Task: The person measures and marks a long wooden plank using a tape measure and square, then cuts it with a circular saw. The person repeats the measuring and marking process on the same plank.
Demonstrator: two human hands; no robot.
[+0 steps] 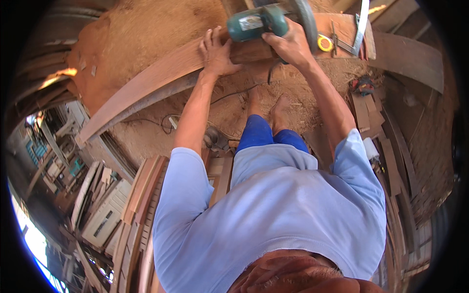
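Now the right hand is gripping a green power tool over the curved plank beyond the feet; the left hand, fingers spread, is resting on it, ideally bracing clear of the tool.

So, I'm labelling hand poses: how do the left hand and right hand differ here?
The left hand is spread, back upward, on the curved plank, while the right hand is curled around the green power tool. The left hand grasps nothing; the right hand holds the tool. Both are bare and reach forward from short pale-blue sleeves.
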